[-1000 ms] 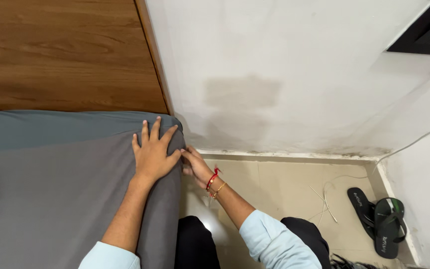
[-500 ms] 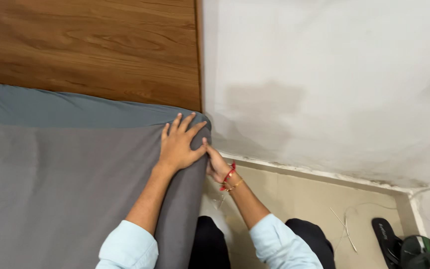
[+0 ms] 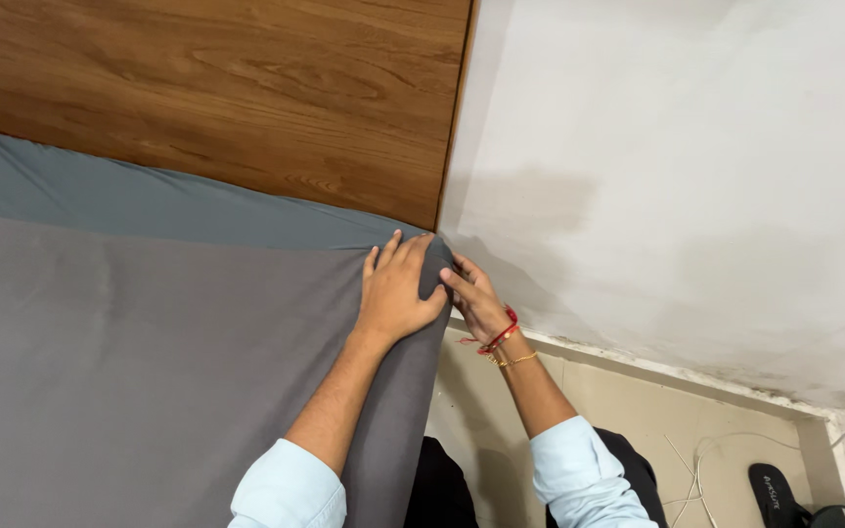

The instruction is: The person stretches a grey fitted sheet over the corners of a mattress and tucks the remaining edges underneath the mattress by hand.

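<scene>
Grey stretch-fabric fitted sheet is pinned flat at the mattress corner by the spread left hand; just beside that corner, its edge is pinched by the right hand, keeping tension.

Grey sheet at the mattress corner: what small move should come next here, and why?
Probably the right hand should draw the grey sheet down over the corner. The left hand lies flat on top pinning it, while the right hand's fingers pinch the fabric at the corner by the wooden headboard.
</scene>
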